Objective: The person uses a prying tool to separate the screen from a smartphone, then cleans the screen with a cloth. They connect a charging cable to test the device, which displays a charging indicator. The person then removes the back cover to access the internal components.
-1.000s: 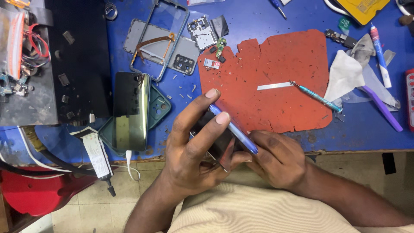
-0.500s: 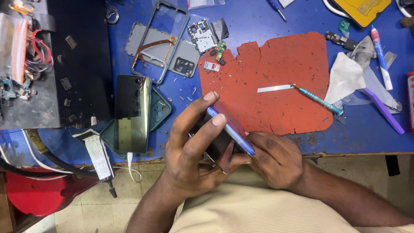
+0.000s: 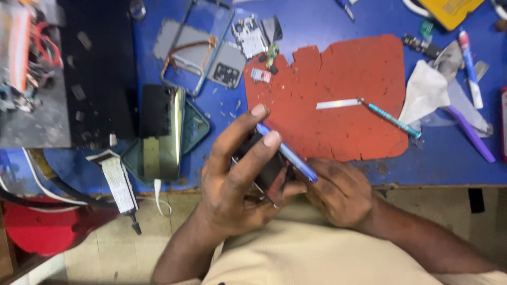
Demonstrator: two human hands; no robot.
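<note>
Left hand (image 3: 232,179) curled around a small dark part (image 3: 266,161), thumb underneath, two fingers (image 3: 248,134) stretched over its top; grip closed on it, held just off the near edge of the blue counter (image 3: 327,21). Right hand (image 3: 338,190) closed on a blue tool (image 3: 288,153), a pen-like stick whose far end runs up under the left fingertips and lies against the dark part. A thin metal piece, maybe tweezers (image 3: 259,187), shows between the left palm and the part; too small to tell more. Both hands touching each other, close to the body, over a beige shirt (image 3: 296,253). Just beyond the hands: a red mat (image 3: 343,79), ragged at the edges, with a flat silver strip (image 3: 338,104) and a teal-handled screwdriver (image 3: 391,120) lying tip to tip. Left of the left hand: a phone (image 3: 161,132) with a shiny edge resting on a teal case (image 3: 198,126). Farther out past that hand: an open phone frame (image 3: 198,47) and small circuit boards (image 3: 248,34). Right of the right hand, well apart: crumpled white tissue (image 3: 425,92), a purple tool (image 3: 470,132), a white tube (image 3: 469,60). Below the counter on the left side: a white plug with cable (image 3: 119,182) and something red (image 3: 42,229) on the floor.
</note>
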